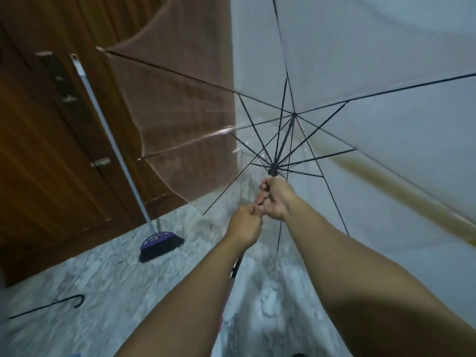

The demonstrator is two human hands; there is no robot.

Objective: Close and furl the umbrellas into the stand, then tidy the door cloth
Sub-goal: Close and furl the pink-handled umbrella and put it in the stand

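By the wooden door (51,150), we held the clear umbrella (360,73), its canopy spread wide: our right hand (277,199) curled round the shaft below the runner (272,171), our left hand (244,225) gripping lower down. Closing had barely begun; another umbrella's handle (77,301) lay on the floor (116,279), with no stand or cloth visible.

2 bare, sleeveless forearms, unadorned hands

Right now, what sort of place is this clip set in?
Probably a home entryway: a wooden door with a broom leaning on it, a marble-patterned floor, and an open transparent umbrella held in both hands.
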